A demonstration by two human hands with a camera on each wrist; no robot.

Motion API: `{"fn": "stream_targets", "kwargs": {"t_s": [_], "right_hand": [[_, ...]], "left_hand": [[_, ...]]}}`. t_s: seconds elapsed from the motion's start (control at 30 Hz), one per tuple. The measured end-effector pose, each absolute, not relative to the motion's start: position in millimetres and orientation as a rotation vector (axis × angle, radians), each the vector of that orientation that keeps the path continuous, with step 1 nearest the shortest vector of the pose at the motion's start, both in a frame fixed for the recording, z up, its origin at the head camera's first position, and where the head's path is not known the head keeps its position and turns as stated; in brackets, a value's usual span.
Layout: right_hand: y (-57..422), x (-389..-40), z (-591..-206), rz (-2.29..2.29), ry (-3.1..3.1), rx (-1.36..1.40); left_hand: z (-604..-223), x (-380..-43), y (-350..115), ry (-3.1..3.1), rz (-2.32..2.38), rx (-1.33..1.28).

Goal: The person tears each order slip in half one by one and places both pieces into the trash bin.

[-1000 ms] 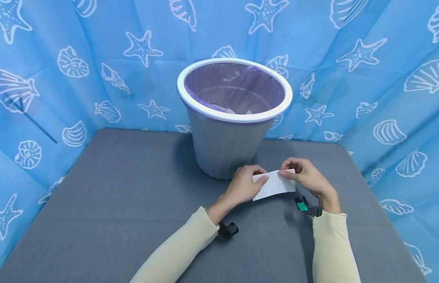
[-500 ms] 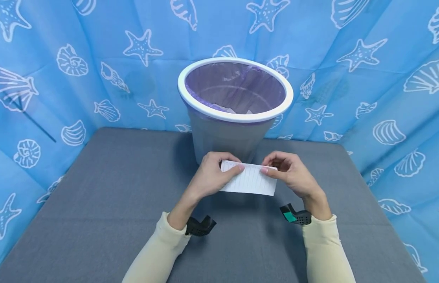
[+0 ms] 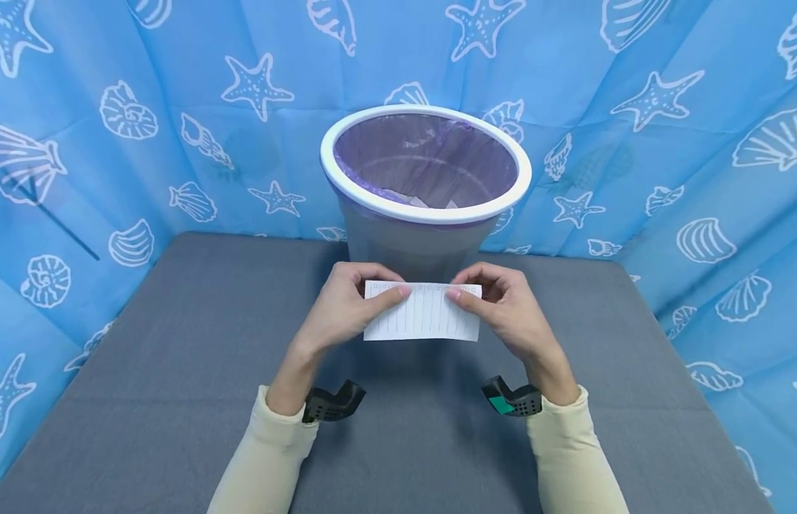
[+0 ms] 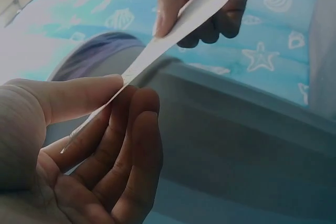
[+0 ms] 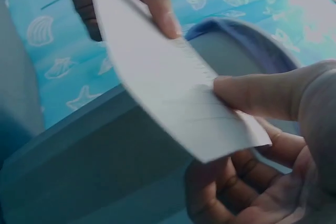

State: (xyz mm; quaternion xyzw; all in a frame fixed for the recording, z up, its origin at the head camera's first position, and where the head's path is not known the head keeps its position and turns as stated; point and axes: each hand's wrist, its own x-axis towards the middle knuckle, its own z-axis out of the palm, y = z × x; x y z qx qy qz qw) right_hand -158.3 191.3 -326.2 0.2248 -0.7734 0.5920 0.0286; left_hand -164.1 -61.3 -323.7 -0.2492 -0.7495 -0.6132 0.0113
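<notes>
A white slip of lined paper [image 3: 424,318] is held level in front of the bin, its ruled lines running up and down in the head view. My left hand [image 3: 340,303] pinches it near the upper left, thumb on the near face and fingers behind. At the upper right my right hand [image 3: 504,307] pinches it the same way. In the left wrist view the paper [image 4: 181,27] appears almost edge-on between both hands. Its printed face shows in the right wrist view, where the paper [image 5: 157,82] bows slightly.
A grey waste bin [image 3: 411,243] with a white rim [image 3: 424,213] and a purple liner [image 3: 430,153] stands just beyond the hands. White paper pieces [image 3: 416,202] lie inside it. The grey cloth-covered table [image 3: 180,357] meets a blue shell-print curtain [image 3: 257,157] behind.
Both hands have moved left with the paper, the left hand further than the right. The paper has gone from tilted to level. The bin has stayed put.
</notes>
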Motion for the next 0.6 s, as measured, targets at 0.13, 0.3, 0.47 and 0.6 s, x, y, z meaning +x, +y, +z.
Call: {"fn": "stream_targets", "kwargs": {"t_s": [0.13, 0.3, 0.47, 0.6], "right_hand": [[185.6, -159.1, -319.7, 1.821, -2.400, 0.689], [179.0, -155.3, -316.9, 1.824, -2.383, 0.729], [173.7, -152.0, -316.4, 1.793, -2.357, 0.755], [171.2, -151.8, -318.2, 1.778, -2.362, 0.777]], "left_hand": [[-323.0, -165.2, -64.9, -2.320, -1.954, -0.754], [-321.8, -164.8, -68.8, -2.308, -1.994, -0.762], [-319.7, -162.3, -69.2, -2.313, -1.989, -0.776], [-319.8, -160.7, -65.6, -2.333, -1.965, -0.766]]}}
